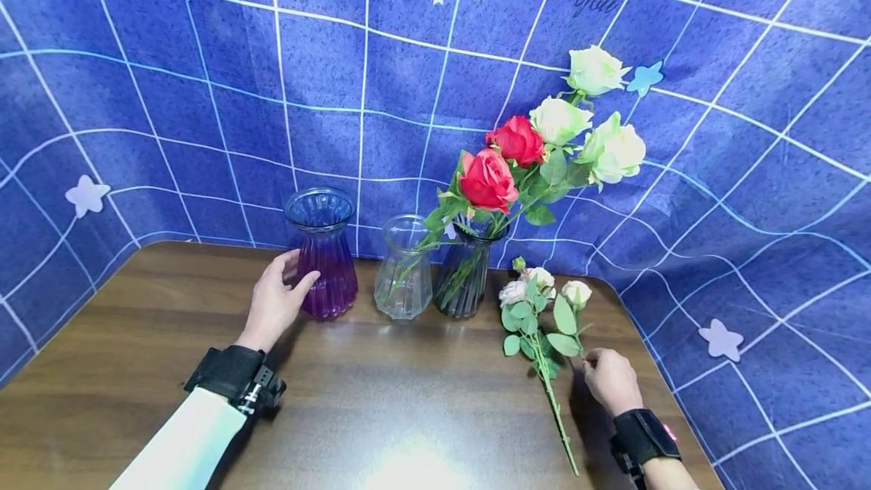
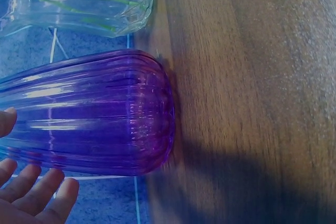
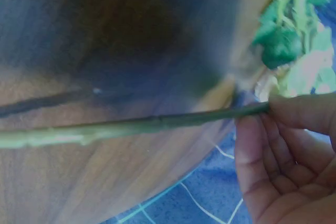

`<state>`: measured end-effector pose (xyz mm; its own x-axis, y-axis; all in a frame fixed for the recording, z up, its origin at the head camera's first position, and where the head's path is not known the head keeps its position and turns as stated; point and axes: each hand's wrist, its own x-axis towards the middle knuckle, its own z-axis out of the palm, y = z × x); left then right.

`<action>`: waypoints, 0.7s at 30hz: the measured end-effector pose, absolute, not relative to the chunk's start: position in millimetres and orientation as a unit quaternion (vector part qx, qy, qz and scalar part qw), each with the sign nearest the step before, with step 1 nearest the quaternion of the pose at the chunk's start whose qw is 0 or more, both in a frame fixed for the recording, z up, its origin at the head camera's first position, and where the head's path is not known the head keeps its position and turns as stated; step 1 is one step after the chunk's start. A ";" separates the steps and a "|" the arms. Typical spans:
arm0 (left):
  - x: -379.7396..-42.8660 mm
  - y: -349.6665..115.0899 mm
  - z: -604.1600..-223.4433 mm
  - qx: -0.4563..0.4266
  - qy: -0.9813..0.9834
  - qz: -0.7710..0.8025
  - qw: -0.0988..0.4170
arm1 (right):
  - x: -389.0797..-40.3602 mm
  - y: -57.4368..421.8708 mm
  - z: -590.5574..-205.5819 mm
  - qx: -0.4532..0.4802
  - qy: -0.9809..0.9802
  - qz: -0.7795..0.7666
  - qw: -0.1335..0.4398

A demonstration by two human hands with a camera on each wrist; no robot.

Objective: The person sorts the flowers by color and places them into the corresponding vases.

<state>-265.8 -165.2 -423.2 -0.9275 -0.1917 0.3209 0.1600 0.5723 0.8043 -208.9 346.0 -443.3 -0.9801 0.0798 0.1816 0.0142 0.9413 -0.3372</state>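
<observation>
In the head view, a blue-to-purple ribbed glass vase (image 1: 330,271) stands at the left, with my left hand (image 1: 275,297) beside it. My left thumb lies in front of the vase and the other fingers are spread loosely at its left side; whether they touch is unclear. At the right, my right hand (image 1: 612,380) pinches the stem (image 3: 121,129) of a white rose (image 1: 577,293) between thumb and fingers. Beside it, a spray of pale roses (image 1: 513,292) with green leaves lies on the table, its stem pointing towards me.
A clear glass vase (image 1: 401,289) and a dark grey glass vase (image 1: 466,278) stand side by side, with stems in both. Red roses (image 1: 488,180) and pale green roses (image 1: 612,150) lean right above them. Blue patterned cloth (image 1: 327,59) hangs behind the wooden table (image 1: 354,392).
</observation>
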 end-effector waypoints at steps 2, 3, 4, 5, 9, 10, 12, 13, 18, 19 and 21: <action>-266.3 -165.0 -422.9 0.006 -0.865 -0.463 0.194 | -206.7 347.3 -437.2 -0.038 -0.976 0.179 0.118; -266.6 -164.9 -422.9 0.005 -0.864 -0.463 0.197 | -205.6 347.7 -434.0 -0.045 -0.973 0.184 0.129; -266.8 -164.9 -423.0 0.003 -0.863 -0.464 0.200 | -204.8 347.9 -431.0 -0.050 -0.970 0.189 0.144; -266.9 -164.9 -423.2 0.002 -0.863 -0.463 0.204 | -204.0 348.0 -427.9 -0.051 -0.967 0.192 0.161; -267.5 -165.2 -424.6 -0.001 -0.858 -0.466 0.216 | -201.1 345.3 -412.4 -0.048 -0.951 0.207 0.224; -267.5 -165.1 -424.9 -0.001 -0.857 -0.467 0.218 | -200.2 343.9 -407.7 -0.044 -0.947 0.209 0.239; -267.6 -164.9 -425.3 -0.002 -0.855 -0.470 0.220 | -197.3 340.2 -397.2 -0.040 -0.939 0.214 0.265; -267.8 -164.7 -425.6 -0.002 -0.855 -0.470 0.220 | -195.7 337.9 -392.1 -0.039 -0.935 0.215 0.279; -267.8 -163.3 -424.8 -0.008 -0.853 -0.471 0.223 | -186.7 320.5 -365.6 -0.027 -0.908 0.225 0.352; -267.7 -163.1 -424.4 -0.009 -0.853 -0.471 0.224 | -184.9 316.0 -360.6 -0.023 -0.902 0.226 0.367; -267.8 -162.7 -424.0 -0.011 -0.852 -0.473 0.224 | -180.4 306.3 -349.9 -0.009 -0.890 0.235 0.391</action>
<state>-267.8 -162.7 -424.0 -0.8993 -0.1930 0.3925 0.2308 0.5529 0.8006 -180.4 306.3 -349.9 -0.6943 0.1997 0.6914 -0.1677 0.8894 -0.4253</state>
